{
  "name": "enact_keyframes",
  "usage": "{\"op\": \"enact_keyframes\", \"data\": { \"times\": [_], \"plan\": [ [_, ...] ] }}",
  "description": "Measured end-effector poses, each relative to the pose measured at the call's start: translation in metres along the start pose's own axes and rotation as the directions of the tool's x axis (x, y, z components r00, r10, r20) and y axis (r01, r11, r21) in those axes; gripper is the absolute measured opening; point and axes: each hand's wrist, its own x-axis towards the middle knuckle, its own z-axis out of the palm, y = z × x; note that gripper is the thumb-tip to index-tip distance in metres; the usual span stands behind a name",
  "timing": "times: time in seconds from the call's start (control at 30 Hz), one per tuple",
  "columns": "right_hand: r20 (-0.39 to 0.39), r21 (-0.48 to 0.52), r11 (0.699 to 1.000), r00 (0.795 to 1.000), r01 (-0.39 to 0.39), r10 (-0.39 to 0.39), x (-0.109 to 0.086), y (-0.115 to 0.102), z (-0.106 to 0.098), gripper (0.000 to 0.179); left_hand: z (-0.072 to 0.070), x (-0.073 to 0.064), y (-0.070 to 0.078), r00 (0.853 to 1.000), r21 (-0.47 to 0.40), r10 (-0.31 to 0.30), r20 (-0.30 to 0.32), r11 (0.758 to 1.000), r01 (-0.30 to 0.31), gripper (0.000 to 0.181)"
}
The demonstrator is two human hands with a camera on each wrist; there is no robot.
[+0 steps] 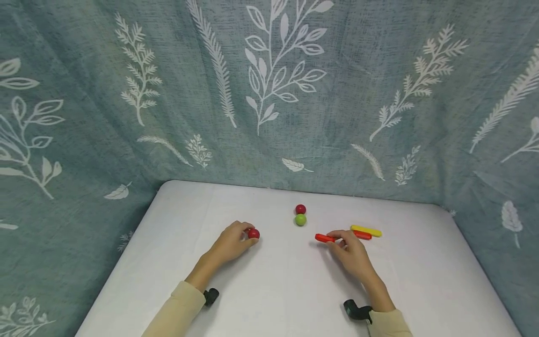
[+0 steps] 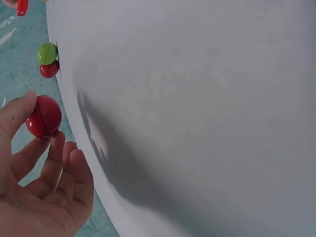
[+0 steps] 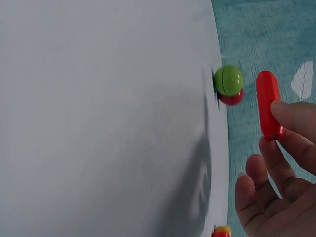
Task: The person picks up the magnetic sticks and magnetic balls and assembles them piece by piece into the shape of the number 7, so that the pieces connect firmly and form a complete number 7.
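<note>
Left hand: Of your two hands, your left hand [image 1: 233, 242] pinches a red ball [image 1: 254, 233] between thumb and fingertips; the remaining fingers curve loosely beneath it in the left wrist view.
Held ball: It sits at the tips of your left fingers, over the left half of the desk [image 1: 273, 290], glossy, with a thin seam line across it.
Right hand: Your right hand [image 1: 353, 256] grips a red stick [image 1: 324, 238] by one end between thumb and fingers; the other end points toward the middle.
Held stick: It is raised above the desk, with its shadow falling apart from it on the white surface.
Ball pair: Between your hands and a little farther from you, a green ball [image 1: 301, 220] stands just in front of a dark red ball [image 1: 301, 209]; the head view does not settle whether they touch.
Stick pair: Just beyond your right hand, to its right, a yellow stick [image 1: 372, 232] lies alongside a second red stick [image 1: 364, 235], which is nearer you and partly covered by your hand.
Wrists: A black wrist camera [image 1: 212, 296] shows at your left beige sleeve [image 1: 178, 306], another at the right.
Backdrop: Behind the desk hangs a blue-green cloth [image 1: 337, 121] with white leaf prints.
</note>
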Motion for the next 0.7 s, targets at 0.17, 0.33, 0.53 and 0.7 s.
{"op": "enact_keyframes", "data": {
  "times": [0.17,0.33,0.53,0.7],
  "plan": [
    [0.03,0.039,0.999,0.999,-0.012,0.011,0.003,-0.011,0.014,0.024,-0.005,-0.009,-0.005,1.0,-0.01,-0.016,-0.006,1.0,0.016,0.039],
    [0.043,0.067,0.998,0.999,0.015,-0.018,0.007,-0.02,0.029,0.022,-0.008,-0.015,-0.01,1.0,-0.005,-0.029,-0.008,1.0,0.029,0.038],
    [0.055,0.095,0.994,0.997,0.058,-0.063,0.011,-0.029,0.046,0.021,-0.007,-0.018,-0.015,0.999,-0.016,-0.035,-0.007,0.999,0.035,0.038],
    [0.084,0.125,0.991,0.994,0.053,-0.064,0.014,-0.038,0.059,0.021,-0.006,-0.019,-0.019,0.999,-0.03,-0.044,-0.016,0.999,0.043,0.038]
  ]
}}
